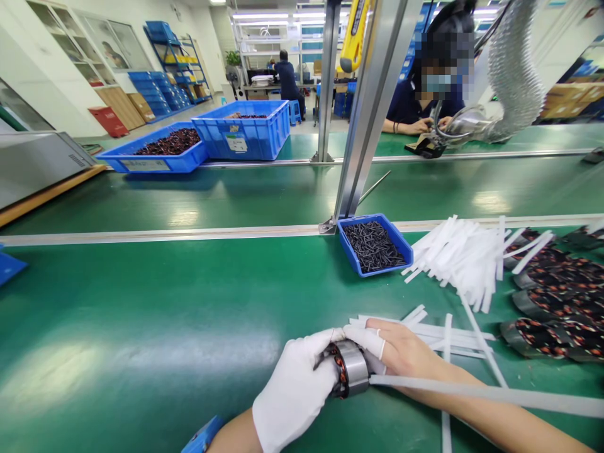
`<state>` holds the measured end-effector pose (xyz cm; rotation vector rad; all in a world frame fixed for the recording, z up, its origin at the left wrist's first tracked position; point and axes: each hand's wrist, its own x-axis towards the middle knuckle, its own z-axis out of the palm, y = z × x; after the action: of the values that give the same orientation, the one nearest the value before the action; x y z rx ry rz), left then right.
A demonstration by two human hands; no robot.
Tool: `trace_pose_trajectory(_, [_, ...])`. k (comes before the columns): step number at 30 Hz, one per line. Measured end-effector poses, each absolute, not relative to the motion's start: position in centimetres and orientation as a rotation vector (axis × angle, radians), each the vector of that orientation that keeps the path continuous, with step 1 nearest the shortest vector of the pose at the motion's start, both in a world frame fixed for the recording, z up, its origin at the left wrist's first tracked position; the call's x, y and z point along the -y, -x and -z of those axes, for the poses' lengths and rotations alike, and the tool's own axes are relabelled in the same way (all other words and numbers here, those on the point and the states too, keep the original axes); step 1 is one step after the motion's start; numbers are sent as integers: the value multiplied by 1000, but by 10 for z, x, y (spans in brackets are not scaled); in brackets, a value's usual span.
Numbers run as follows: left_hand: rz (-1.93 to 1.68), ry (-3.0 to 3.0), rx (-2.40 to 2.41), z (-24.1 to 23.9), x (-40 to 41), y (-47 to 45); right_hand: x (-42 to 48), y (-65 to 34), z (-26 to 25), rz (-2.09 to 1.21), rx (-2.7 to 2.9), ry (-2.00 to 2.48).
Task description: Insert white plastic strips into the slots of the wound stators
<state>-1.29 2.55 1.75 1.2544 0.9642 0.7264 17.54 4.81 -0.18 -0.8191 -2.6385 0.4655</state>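
Note:
My left hand (295, 384), in a white glove, is wrapped round a motor stator (355, 367), a steel ring with copper windings and black insulation. White finger covers are on the fingers of my right hand (401, 349), which grip the stator's far and right side. A long white strip (486, 391) runs from the stator's right edge across my right forearm to the picture's edge. Whether that strip's end is tucked into the stator or merely touches it, I cannot tell. More white strips (447, 352) lie under and beside my right hand.
Behind my hands stands a blue tray of short black tubes (375, 245), beside a heap of white strips (462, 255). Several stators (561, 302) line the right. A metal post (365, 119) rises mid-bench. Blue bins (243, 129) sit farther back; a co-worker (425, 94) works opposite.

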Motion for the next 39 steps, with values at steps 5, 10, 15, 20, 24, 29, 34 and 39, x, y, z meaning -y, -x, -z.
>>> trace_pose_trajectory(5, [-720, -1313, -999, -18, -27, 14, -47, -180, 5, -434, 2665, 800])
trace_pose_trajectory(10, [-736, -1344, -1023, -16, -28, 14, -47, -181, 7, -426, 2674, 797])
trace_pose_trajectory(15, [-712, -1300, -1021, -18, -26, 13, -47, -179, 4, -374, 2650, 767])
trace_pose_trajectory(20, [-742, -1102, -952, -16, -28, 19, -55, -182, -3, -387, 2467, 956])
trace_pose_trajectory(24, [-897, -987, -989, -11, -40, 36, -64, -204, -16, -260, 2009, 1239])
trace_pose_trajectory(29, [-1147, -941, -1052, -13, -56, 56, -62, -215, -27, -819, 2349, 1265])
trace_pose_trajectory(34, [-1198, -854, -997, -22, -58, 59, -44, -192, -8, -756, 2545, 1108])
trace_pose_trajectory(39, [-1183, -912, -902, -27, -52, 56, -47, -183, 3, -705, 2565, 1067])
